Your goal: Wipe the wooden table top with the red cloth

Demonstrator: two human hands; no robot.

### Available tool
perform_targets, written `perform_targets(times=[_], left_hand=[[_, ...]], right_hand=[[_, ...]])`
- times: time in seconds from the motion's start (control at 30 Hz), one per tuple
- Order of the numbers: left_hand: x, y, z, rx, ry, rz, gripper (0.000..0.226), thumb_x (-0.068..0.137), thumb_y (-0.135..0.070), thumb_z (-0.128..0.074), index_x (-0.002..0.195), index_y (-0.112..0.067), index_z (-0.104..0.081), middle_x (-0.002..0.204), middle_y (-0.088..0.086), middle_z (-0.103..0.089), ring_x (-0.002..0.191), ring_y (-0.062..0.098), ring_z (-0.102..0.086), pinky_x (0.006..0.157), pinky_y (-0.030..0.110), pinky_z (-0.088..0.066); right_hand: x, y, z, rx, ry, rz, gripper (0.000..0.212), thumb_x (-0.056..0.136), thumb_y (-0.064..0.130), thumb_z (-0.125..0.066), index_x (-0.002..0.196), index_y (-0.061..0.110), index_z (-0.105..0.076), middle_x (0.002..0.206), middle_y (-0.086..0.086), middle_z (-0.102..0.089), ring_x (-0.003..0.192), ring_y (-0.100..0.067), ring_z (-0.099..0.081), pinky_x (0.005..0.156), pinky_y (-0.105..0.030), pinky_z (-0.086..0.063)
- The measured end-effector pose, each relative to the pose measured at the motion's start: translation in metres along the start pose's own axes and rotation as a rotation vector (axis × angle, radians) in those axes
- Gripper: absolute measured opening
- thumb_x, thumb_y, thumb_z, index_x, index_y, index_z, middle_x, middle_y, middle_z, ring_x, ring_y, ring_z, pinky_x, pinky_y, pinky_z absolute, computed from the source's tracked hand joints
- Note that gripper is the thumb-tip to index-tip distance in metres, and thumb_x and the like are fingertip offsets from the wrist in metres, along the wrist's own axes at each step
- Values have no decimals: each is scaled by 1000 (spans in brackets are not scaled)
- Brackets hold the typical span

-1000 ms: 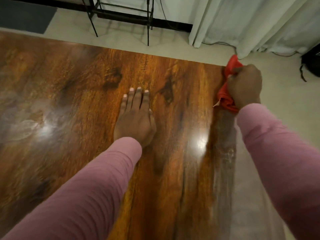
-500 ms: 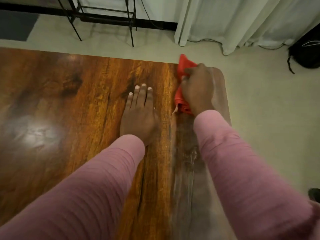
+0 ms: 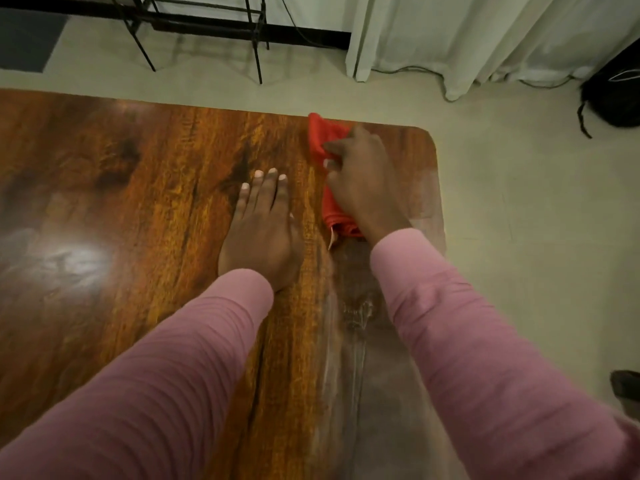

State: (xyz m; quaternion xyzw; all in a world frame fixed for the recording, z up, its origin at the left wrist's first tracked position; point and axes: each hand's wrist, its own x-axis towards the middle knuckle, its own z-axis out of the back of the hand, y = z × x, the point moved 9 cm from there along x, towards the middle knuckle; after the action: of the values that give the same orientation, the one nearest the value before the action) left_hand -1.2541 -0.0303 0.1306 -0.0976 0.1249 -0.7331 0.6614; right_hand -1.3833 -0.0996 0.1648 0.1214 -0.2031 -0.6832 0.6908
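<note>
The glossy wooden table top (image 3: pixel 138 188) fills the left and middle of the view, with its rounded far right corner visible. My right hand (image 3: pixel 363 181) is closed on the red cloth (image 3: pixel 323 140) and presses it onto the table near that far right corner; most of the cloth is hidden under the hand. My left hand (image 3: pixel 263 233) lies flat on the wood just left of the cloth, fingers together and pointing away from me. A dull, smeared strip (image 3: pixel 353 323) runs along the table's right side toward me.
Beyond the far edge is pale floor with a black metal frame stand (image 3: pixel 204 26). White curtains (image 3: pixel 485 36) hang at the back right, with a cable below them. A black bag (image 3: pixel 616 95) lies on the floor at far right.
My right hand has slid the red cloth leftward from the table's right edge onto the top near the far corner. The left hand stayed flat. The view shifted right.
</note>
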Motion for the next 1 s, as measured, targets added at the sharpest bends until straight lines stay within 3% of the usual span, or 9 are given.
perform_targets(times=[0.07,0.17,0.33,0.57,0.63,0.83,0.9,1.0], left_hand=[[0,0,0,-2,9,-7,55,100,-24,-23,151,-10,-9,160,6,-5,147,19,4,118,30,7],[0,0,-1,15,8,-6,54,101,-24,-23,151,-9,-11,160,7,-6,147,20,4,119,31,5],[1,-1,-2,25,-2,-2,55,100,-23,-23,151,-9,-10,160,7,-5,147,21,4,119,32,5],[1,-1,-2,27,-6,-18,56,98,-20,-26,151,-6,-12,160,11,-8,147,24,0,120,34,3],[1,-1,-1,30,-19,-31,55,99,-21,-25,151,-6,-12,160,11,-8,147,23,0,119,33,3],[1,0,-2,17,-23,-33,54,100,-22,-23,151,-7,-11,160,10,-6,147,23,2,119,34,3],[2,0,-3,16,-17,-35,54,100,-22,-23,151,-7,-10,160,10,-5,147,23,2,120,34,3],[2,-1,-4,17,-20,-38,55,100,-22,-22,151,-6,-10,160,10,-6,147,23,2,120,35,2]], right_hand=[[1,-32,13,-47,-28,-46,25,91,22,-55,111,20,-70,112,-5,-58,110,-24,-52,88,-35,-45],[1,-88,48,-33,-206,-284,26,87,17,-54,107,13,-70,113,-11,-58,109,-30,-53,87,-38,-46],[-2,-78,45,-2,-276,-456,22,84,13,-55,101,9,-69,114,-10,-56,108,-30,-51,86,-38,-49],[-26,26,-10,61,-52,5,24,89,21,-59,111,17,-68,118,-2,-56,110,-21,-47,87,-31,-46],[-21,-2,-1,-7,-24,-26,24,91,22,-57,112,20,-68,118,-2,-56,111,-20,-49,88,-31,-45],[-19,-105,55,-81,-270,-427,27,89,17,-52,109,14,-69,116,-10,-56,110,-29,-52,86,-35,-44],[-23,-94,49,-59,-271,-443,25,87,15,-52,105,12,-70,114,-10,-58,109,-30,-52,85,-35,-45],[-42,-47,24,-37,-170,-302,25,88,18,-54,107,17,-71,119,-6,-59,109,-26,-53,89,-33,-45]])
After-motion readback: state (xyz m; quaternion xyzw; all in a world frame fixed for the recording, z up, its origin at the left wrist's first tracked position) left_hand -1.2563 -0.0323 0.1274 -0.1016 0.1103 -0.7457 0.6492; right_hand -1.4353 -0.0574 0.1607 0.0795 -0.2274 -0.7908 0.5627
